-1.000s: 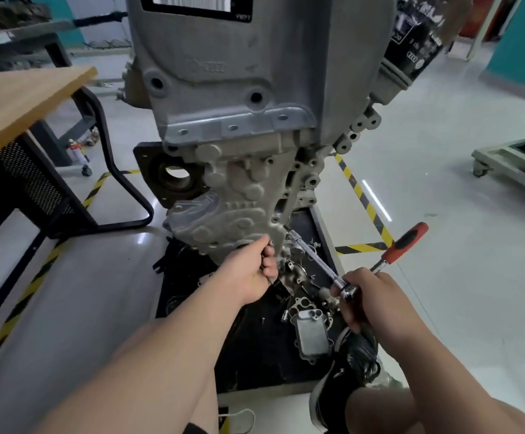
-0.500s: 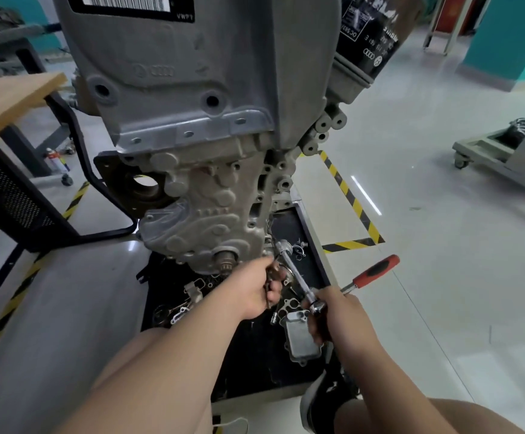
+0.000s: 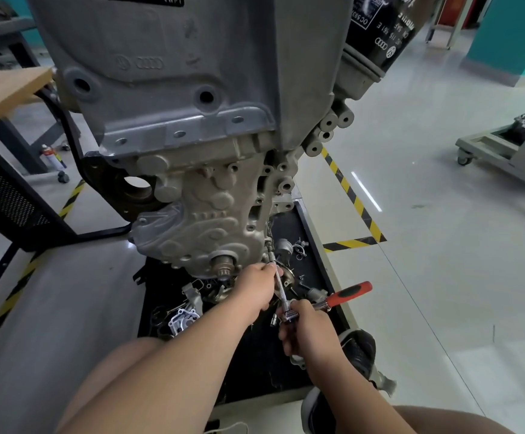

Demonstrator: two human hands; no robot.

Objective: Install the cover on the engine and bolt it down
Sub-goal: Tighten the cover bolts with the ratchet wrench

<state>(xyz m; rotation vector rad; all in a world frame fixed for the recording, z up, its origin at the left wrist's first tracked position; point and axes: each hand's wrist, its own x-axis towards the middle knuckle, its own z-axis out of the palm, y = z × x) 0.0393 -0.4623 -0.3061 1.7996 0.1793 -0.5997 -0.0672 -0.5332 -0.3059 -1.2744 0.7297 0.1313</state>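
Left fingers (image 3: 270, 270) pinch the extension (image 3: 281, 292) just below the socket. The left hand (image 3: 256, 288) lies beside the cover's lower edge. The right hand (image 3: 308, 328) is curled round the head of the ratchet (image 3: 349, 292), whose red handle sticks out to the right. The extension slants up to a bolt at the lower right corner of the cover (image 3: 211, 227), which sits against the end of the engine (image 3: 192, 89).

Under the engine a black tray (image 3: 255, 364) holds loose metal parts (image 3: 183, 321), sockets and clips.

The black filter (image 3: 380, 32) shows "OC 593", partly cut off, with Audi rings and a VW roundel. A black label (image 3: 173, 0) reads "VWPT". The same two logos are cast into the grey housing.
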